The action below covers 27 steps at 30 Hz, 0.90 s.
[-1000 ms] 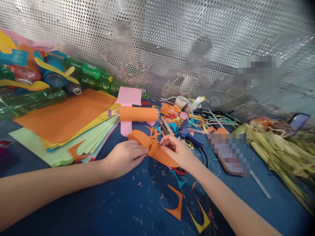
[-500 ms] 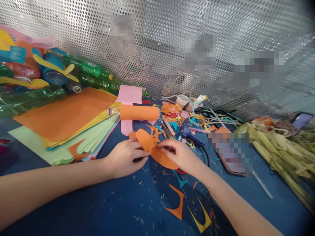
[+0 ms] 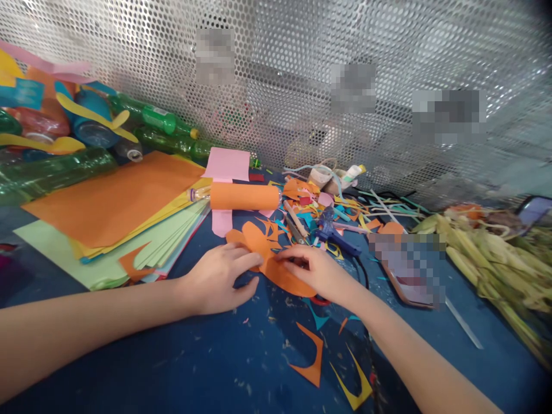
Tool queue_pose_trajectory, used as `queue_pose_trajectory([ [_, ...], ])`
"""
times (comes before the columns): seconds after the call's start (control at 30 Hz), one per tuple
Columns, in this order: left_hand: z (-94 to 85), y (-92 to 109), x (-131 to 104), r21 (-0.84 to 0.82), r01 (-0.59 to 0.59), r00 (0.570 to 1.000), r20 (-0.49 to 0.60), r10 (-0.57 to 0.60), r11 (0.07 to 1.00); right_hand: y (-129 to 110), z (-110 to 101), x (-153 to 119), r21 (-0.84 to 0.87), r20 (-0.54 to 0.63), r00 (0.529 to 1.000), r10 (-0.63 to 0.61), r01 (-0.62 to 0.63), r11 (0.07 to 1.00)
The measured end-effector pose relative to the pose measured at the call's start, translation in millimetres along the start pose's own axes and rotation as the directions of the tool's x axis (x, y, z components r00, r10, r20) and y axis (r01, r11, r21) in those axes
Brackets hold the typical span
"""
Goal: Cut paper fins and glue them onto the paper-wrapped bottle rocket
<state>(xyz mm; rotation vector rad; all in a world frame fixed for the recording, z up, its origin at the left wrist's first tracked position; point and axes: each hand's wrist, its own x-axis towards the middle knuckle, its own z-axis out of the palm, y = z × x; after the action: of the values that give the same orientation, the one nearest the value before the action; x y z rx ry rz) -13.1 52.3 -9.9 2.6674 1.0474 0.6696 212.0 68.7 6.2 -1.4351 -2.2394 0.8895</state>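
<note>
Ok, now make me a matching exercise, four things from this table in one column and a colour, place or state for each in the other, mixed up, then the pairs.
Things
1. Bottle
2. Cut-out orange paper
3. Glue gun
4. Husk pile

Descriptions
A. Blue, with a dark cord
B. At the far right of the picture
C. On its side, its body wrapped in orange
D. Touched by the left hand and the right hand

Pairs: 1-C, 2-D, 3-A, 4-B

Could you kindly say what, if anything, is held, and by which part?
An orange paper cutout is handled: the right hand touches its right lobe, the left hand, thumb clear, its left part. Whether either grips it cannot be told.
</note>
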Motion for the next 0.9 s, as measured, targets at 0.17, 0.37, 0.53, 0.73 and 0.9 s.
queue_pose_trajectory([
  [0.17, 1.2, -2, 0, 0.001, -0.023, 1.000, -0.013, 0.023, 1.000, 3, 0, 1, -0.004, -0.009, 1.000, -0.018, 0.018, 1.000],
  [0.37, 2.0, -2, -1, 0.014, -0.045, 0.999, 0.019, 0.045, 0.999, 0, 1, 0, -0.061, -0.035, 0.999, -0.031, 0.029, 0.998],
  [0.53, 0.3, 0, 1, -0.037, -0.037, 0.999, -0.005, 0.037, 0.999, 1, -1, -1, -0.047, -0.043, 0.998, -0.046, 0.044, 0.998],
  [0.73, 2.3, -7, 5, -0.186, 0.080, 0.984, -0.142, -0.107, 0.979, -2, -4, -5, 0.036, -0.037, 0.999, 0.022, -0.021, 0.999],
  [0.9, 5.7, -15, 7, -0.487, 0.253, 0.942, -0.073, -0.327, 0.836, -8, -26, -11, -0.080, -0.108, 0.989, 0.103, -0.112, 0.990],
])
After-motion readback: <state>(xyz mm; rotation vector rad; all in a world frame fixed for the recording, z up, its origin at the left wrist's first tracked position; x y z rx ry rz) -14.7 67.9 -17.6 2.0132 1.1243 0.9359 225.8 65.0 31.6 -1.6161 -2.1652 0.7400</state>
